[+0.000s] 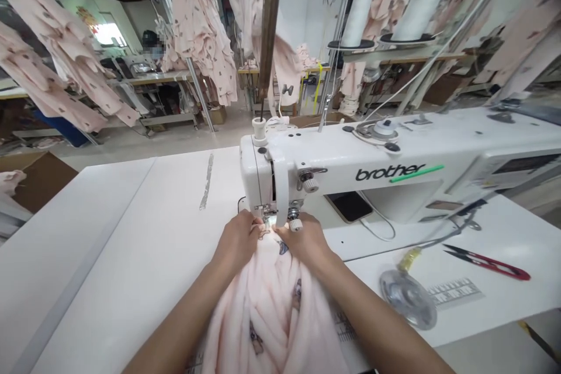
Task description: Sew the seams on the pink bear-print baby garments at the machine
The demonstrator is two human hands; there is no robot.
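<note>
Pale pink fabric (272, 304) with small printed figures runs from the needle area down over the table's front edge in loose folds. Its top end lies under the lit presser foot (267, 220) of a white sewing machine (333, 158). On the left of the foot, my left hand (239, 239) is closed on the fabric, fingertips close to the needle. My right hand (307, 239) grips the fabric on the other side, partly behind the machine's tension knob (295, 224). The fingertips of both hands are partly hidden.
Red-handled thread snips (488, 262) lie at the right, near a clear round plastic piece (407, 298) and a ruler (456, 291). Behind the needle, a phone (349, 206) rests with a white cable. Thread cones (358, 14) stand above; pink garments (201, 29) hang beyond the white table (131, 234).
</note>
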